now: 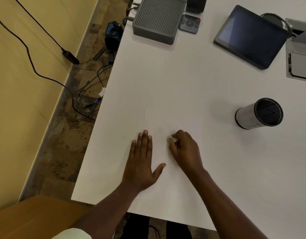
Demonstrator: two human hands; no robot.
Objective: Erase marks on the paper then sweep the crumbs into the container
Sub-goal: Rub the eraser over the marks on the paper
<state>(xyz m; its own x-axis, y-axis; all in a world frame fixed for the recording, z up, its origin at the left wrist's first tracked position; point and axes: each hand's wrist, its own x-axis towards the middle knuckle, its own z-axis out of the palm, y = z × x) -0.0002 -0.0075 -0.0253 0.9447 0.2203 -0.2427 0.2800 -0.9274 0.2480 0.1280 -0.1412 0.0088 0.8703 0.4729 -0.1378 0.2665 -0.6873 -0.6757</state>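
Left hand [141, 157] lies flat, fingers spread, pinning the paper [166, 169] near the table's [183, 80] front edge. The sheet barely stands out from the white top; any marks are too faint to make out. Right hand [185, 149] is curled, pinching a small white eraser [171, 139] against the paper, mostly hidden by fingertips. Farther right stands the container [259, 113], well apart. At the far edge: a grey box [157, 19] and a dark tablet [252, 35].

the right hand [184, 147] is covering most of the eraser [172, 139]. the paper [166, 121] is fading into the white table [183, 80], marks too faint to read. the laptop [300, 54] is running off the right edge.
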